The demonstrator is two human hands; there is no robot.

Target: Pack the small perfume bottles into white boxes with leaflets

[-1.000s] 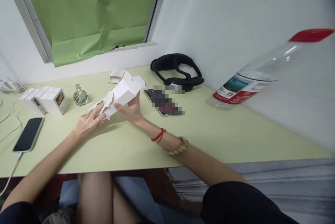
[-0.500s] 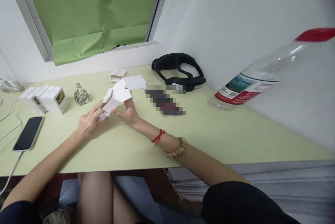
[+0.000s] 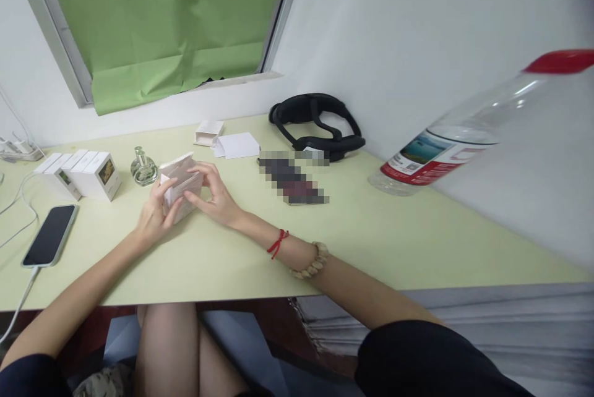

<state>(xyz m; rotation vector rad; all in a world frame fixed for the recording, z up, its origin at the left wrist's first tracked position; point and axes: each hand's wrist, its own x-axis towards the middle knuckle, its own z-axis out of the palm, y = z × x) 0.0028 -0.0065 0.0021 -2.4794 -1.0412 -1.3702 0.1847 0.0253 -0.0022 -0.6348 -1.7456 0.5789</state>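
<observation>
Both hands hold a white folded-card box (image 3: pixel 183 190) above the table, its top flaps standing up. My left hand (image 3: pixel 158 211) grips its left side, with fingers curled round the near edge. On the right side my right hand (image 3: pixel 217 199) pinches the card near its upper edge. Behind them lie flat white papers (image 3: pixel 237 145) and a small white open box (image 3: pixel 208 132). A glass perfume bottle (image 3: pixel 144 168) stands just left of the held box.
Several small white boxes (image 3: pixel 90 174) stand at the left, near a charging phone (image 3: pixel 50 236) and a power strip (image 3: pixel 21 151). A black headset (image 3: pixel 318 125) and a blurred flat object (image 3: pixel 294 180) lie right of centre. A large plastic bottle (image 3: pixel 431 149) is at the right.
The white card has come down and left and now looks like an upright box. My right hand has moved slightly left, and the papers behind are uncovered.
</observation>
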